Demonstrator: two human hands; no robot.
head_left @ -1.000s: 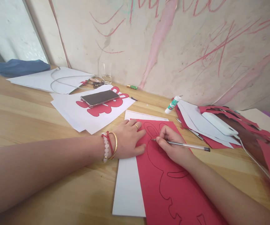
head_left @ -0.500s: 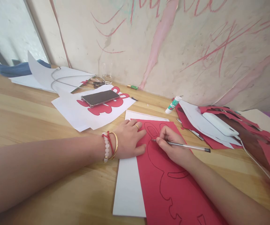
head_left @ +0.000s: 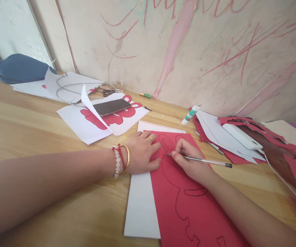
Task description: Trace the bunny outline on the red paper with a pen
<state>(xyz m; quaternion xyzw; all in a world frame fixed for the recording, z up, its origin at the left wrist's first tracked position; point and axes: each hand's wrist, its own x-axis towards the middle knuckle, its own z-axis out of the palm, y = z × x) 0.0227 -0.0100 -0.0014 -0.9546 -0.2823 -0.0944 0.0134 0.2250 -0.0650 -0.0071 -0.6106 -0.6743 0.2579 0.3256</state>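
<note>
My left hand [head_left: 144,152] lies flat with fingers spread across the left edge of a sheet of red paper [head_left: 172,212]. My right hand [head_left: 187,159] pinches a clear-barrelled pen [head_left: 209,161], its tip touching the red paper near the base of a drawn ear. Dark outlines on the sheet form a rabbit-like figure with long ears, a round head and a body below. Part of the drawing is hidden under my right hand and forearm. Beneath the red sheet lies a white pad of paper [head_left: 141,206], sticking out at its left and top.
A phone [head_left: 113,107] rests on a red rabbit cutout [head_left: 132,112] over white paper. A glue stick [head_left: 190,115] stands at the back. Right are red scraps [head_left: 263,132] and a white corded device [head_left: 242,136]. A glass [head_left: 118,84] and blue cloth [head_left: 22,68] sit back left.
A white sheet at the left has curled over, its flap now covering part of the phone and cutout. The blue cloth looks puffed up higher. Both hands and the pen stay nearly in place.
</note>
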